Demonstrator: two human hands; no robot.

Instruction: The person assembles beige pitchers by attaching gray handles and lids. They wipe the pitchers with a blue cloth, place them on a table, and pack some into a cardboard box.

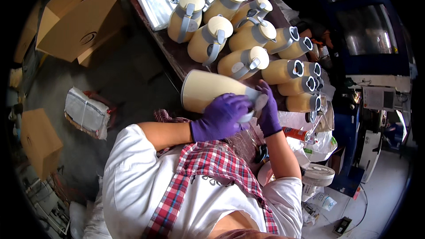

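Observation:
A cream thermos jug (206, 89) with a grey neck and handle lies tilted on its side in front of my chest, its base toward the left. My left hand (223, 116), in a purple glove, is closed round the jug near its handle. At the top end, my right hand (269, 111), also gloved in purple, has its fingers curled about the neck and the small grey part there. The fingertips and that part are slightly blurred. Just beyond stands another cream jug (239, 64) with its lid on.
Several lidded jugs (208, 40) and open-mouthed jugs (283, 71) crowd the dark table (170, 55). Clear plastic bags (155, 6) lie at its far left. A red spray can (295, 133) is right of my right hand. Cardboard boxes (79, 26) and a strapped bundle (86, 113) are on the left.

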